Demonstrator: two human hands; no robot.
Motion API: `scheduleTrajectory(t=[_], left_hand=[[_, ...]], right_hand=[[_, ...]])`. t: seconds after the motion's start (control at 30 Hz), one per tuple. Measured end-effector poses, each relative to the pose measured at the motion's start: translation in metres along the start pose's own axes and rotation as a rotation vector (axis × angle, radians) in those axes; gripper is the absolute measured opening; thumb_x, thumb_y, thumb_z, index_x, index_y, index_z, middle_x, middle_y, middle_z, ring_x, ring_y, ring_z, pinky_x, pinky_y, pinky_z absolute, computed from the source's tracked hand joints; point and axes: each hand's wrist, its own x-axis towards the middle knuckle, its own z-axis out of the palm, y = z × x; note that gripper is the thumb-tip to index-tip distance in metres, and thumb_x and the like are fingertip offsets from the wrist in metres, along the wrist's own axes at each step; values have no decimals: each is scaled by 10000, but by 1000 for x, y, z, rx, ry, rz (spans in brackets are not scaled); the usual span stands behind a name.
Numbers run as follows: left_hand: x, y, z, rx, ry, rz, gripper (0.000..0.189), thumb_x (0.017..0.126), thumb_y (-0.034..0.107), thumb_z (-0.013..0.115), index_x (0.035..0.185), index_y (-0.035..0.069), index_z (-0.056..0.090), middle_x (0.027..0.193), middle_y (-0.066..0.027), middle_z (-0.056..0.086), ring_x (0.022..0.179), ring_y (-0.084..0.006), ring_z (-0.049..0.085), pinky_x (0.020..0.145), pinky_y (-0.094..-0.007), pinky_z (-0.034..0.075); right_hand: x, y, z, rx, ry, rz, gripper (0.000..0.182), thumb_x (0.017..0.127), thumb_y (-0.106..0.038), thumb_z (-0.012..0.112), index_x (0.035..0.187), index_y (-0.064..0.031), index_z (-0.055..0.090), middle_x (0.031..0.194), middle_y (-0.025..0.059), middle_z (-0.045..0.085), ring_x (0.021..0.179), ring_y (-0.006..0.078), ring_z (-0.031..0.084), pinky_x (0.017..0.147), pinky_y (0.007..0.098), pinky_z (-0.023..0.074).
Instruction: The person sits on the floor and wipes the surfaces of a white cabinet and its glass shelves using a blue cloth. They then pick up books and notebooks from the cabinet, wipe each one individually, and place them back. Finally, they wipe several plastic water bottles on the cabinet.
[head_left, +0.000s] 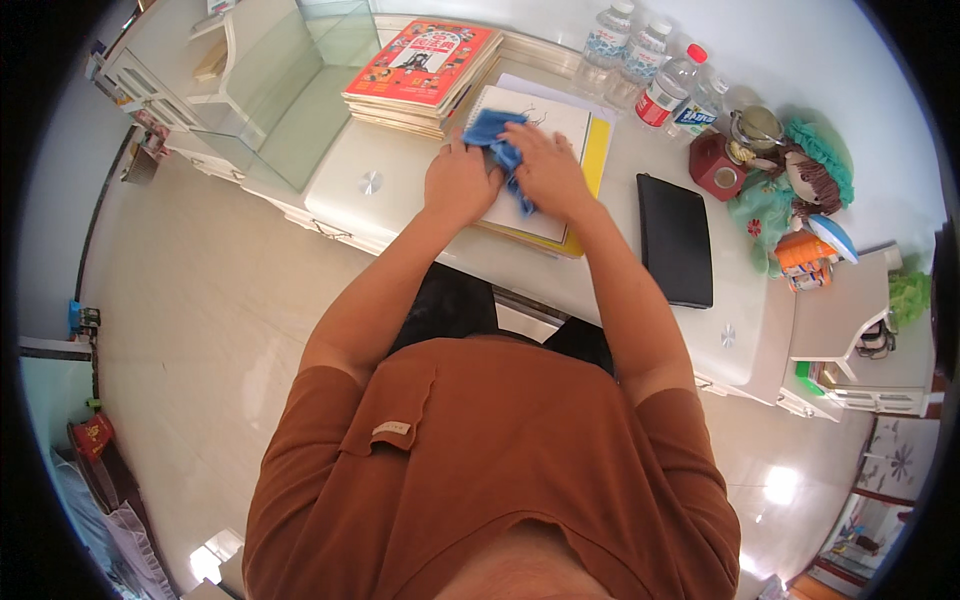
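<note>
A crumpled blue cloth (489, 129) lies across a spiral-bound sketchbook (555, 109) with a dark line drawing on its white page. Pressing on the cloth, my right hand (547, 172) has its fingers bent over the fabric, slightly blurred. My left hand (461, 180) rests at the sketchbook's left side, its fingertips close to the cloth; whether it grips anything is hidden. Beneath the sketchbook is a yellow-edged book or pad (596, 154), with other flat items under it. These lie on a white table (405, 210).
A stack of books (420, 64) stands behind left, beside a glass tank (300, 112). Several plastic bottles (664, 86) line the back wall. To the right are a black folder (675, 240), a red hexagonal box (718, 166), a doll (810, 176) and orange containers (806, 259).
</note>
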Motion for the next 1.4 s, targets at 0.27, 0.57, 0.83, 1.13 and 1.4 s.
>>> scheduleTrajectory(t=[0.27,0.57,0.83,1.13,1.4], left_hand=[[1,6,4,120,-20,28,701,945,417,631,1382,-107,471,1386,-281,509,1121,-390,616,938,-448,525],[0,0,3,94,-10,6,471,949,209,540,1346,-45,544,1376,-231,559,1077,-392,645,888,-477,554],[9,-28,3,-200,-72,-15,574,948,261,600,1423,-40,488,1465,-252,508,1305,-395,535,1067,-456,452],[-26,-59,23,-493,83,66,659,916,255,632,1498,5,453,1410,-222,580,1295,-372,549,1088,-446,432],[-24,-51,10,-471,58,37,595,926,230,614,1467,12,497,1415,-215,579,1302,-365,540,1097,-427,418]], right_hand=[[6,76,-5,-190,124,256,451,912,-121,546,1360,-84,583,1529,103,499,1424,308,445,1200,506,302],[-78,-32,-22,20,89,10,486,815,-2,615,1289,-106,614,1476,109,541,1391,321,485,1204,500,315],[-98,15,-47,311,245,465,489,839,35,459,1286,-74,623,1302,158,666,1181,353,641,996,386,507],[-30,-49,-14,-33,17,47,512,923,-184,587,1431,-156,536,1547,109,474,1443,328,421,1170,513,332],[14,15,10,-145,-16,191,517,983,-318,545,1480,-182,502,1617,66,401,1499,292,356,1221,541,245]])
